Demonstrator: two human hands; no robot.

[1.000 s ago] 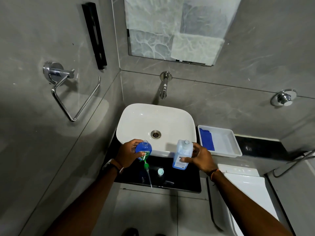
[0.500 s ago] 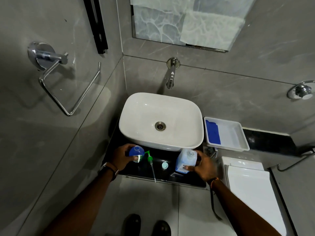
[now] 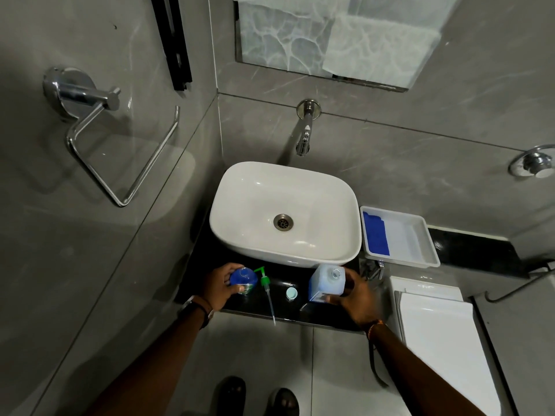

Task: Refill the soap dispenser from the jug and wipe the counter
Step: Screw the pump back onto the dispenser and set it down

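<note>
The blue soap dispenser bottle [image 3: 244, 279] stands on the black counter [image 3: 303, 313] in front of the basin, and my left hand [image 3: 220, 285] grips its side. Its green pump [image 3: 265, 288] lies beside it, the thin tube reaching over the counter's front edge. To the right, my right hand [image 3: 354, 295] holds the open pale-blue jug [image 3: 327, 282] upright on the counter. A small round cap [image 3: 291, 293] lies between the two containers. A blue cloth [image 3: 375, 234] rests in the white tray [image 3: 420, 253] to the right of the basin.
The white basin [image 3: 285, 214] fills most of the counter, under a wall tap [image 3: 304, 130]. A white toilet lid [image 3: 444, 340] is at the lower right. A chrome towel ring [image 3: 99, 139] hangs on the left wall. My shoes [image 3: 255, 394] show on the floor tiles.
Both hands lowered the dispenser bottle and the jug from in front of the basin down onto the counter. The pump left my left hand and now lies on the counter. My view tilted down.
</note>
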